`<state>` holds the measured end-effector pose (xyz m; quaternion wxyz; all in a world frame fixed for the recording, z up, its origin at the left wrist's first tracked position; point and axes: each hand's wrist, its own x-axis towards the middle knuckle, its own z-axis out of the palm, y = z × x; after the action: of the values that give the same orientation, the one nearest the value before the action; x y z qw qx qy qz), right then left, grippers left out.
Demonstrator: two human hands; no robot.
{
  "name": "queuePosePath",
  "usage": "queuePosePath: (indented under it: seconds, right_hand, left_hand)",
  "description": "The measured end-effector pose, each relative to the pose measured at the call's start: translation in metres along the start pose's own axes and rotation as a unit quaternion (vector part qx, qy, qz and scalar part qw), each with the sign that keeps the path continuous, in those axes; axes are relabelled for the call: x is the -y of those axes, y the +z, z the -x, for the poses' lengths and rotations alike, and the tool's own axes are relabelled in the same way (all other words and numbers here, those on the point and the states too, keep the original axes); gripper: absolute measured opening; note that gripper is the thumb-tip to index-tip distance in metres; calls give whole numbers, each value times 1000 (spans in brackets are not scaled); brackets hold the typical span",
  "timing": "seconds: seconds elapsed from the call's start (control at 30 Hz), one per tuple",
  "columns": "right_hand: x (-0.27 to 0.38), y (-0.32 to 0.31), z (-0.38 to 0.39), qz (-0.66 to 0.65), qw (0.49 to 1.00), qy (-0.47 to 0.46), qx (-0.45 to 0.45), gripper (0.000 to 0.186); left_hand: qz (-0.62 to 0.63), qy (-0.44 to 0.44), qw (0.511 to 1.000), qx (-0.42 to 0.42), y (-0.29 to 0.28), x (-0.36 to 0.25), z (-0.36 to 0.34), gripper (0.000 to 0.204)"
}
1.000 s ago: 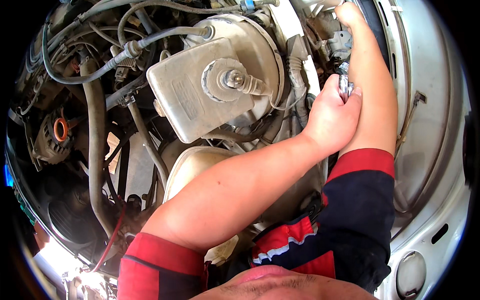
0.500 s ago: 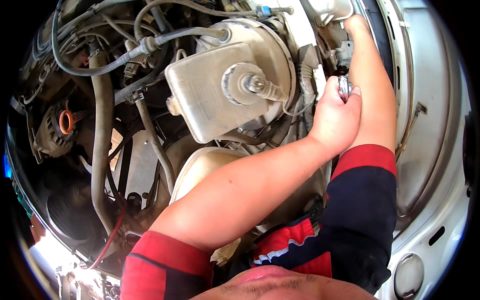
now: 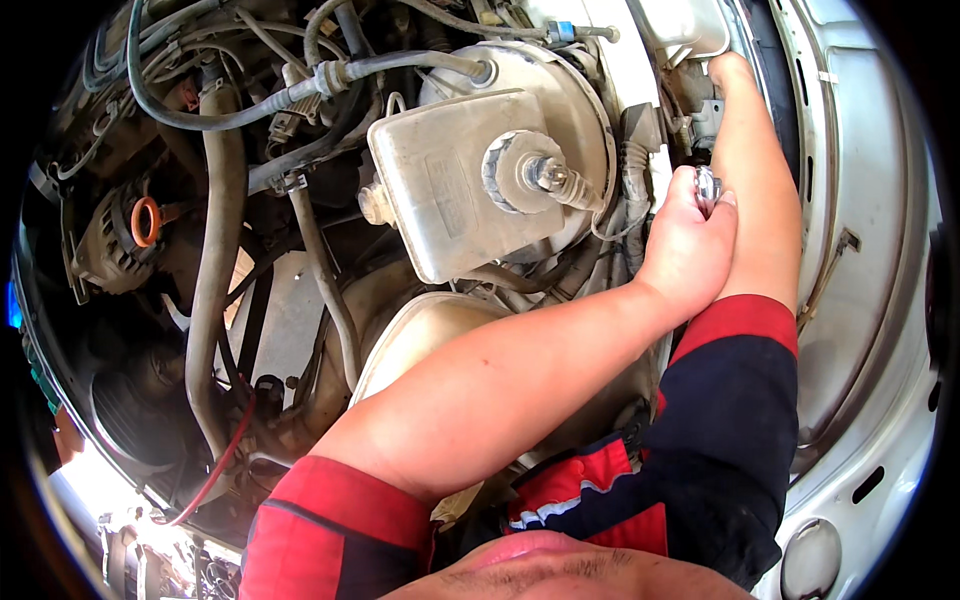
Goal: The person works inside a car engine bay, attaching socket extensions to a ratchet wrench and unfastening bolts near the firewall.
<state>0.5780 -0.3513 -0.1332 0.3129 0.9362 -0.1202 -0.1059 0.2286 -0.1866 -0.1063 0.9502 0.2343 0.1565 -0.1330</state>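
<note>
Here, the left hand (image 3: 690,240) is curled into a fist around a shiny chrome-coloured metal tool (image 3: 707,187), which sits at the upper right of the engine bay, just beside the right forearm (image 3: 760,190) as seen from above. Only a short, rounded, bright end of it shows between thumb and forefinger, with white glints and dark bands across its surface; the rest is hidden, so its full shape cannot be told. The right hand (image 3: 733,68) reaches far up, near the lower edge of a white plastic container (image 3: 690,25); its fingers are out of sight, and whether they grip anything I cannot tell.

Room is tight around both. On one side, the right forearm runs close along a dark narrow channel (image 3: 780,80) and the long, pale painted metal rim (image 3: 815,100) of the bay. On the other, a flat white strip (image 3: 630,65) and a grey corrugated sleeve (image 3: 635,165) bound a slim gap, where a grey metal bracket (image 3: 708,120) shows. Fist and right forearm overlap in view; contact cannot be told. The left forearm (image 3: 500,370) crosses above a rounded, pale tan housing (image 3: 425,330), near a dusty beige box-shaped plastic reservoir (image 3: 440,200).
</note>
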Motion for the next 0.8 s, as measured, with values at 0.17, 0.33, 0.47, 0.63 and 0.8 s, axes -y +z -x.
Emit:
queuePosePath:
  seconds: [0.17,0.33,0.47,0.63,0.8]
  right_hand:
    - [-1,-3,-2,58,997,-25,48,39]
    - [-2,1,-3,38,998,-30,38,38]
    - [-1,-4,-3,57,995,-30,72,38]
    - [-1,-5,-2,92,992,-71,57,32]
    - [-9,18,-17,-3,998,-52,-44,34]
  left_hand:
    - [9,-8,1000,-7,0,-1,2,15]
    - [11,7,1000,2,0,-1,0,14]
    - [14,5,1000,1,0,0,0,15]
    - [8,6,1000,-1,0,-1,0,15]
    - [16,11,1000,3,0,-2,0,16]
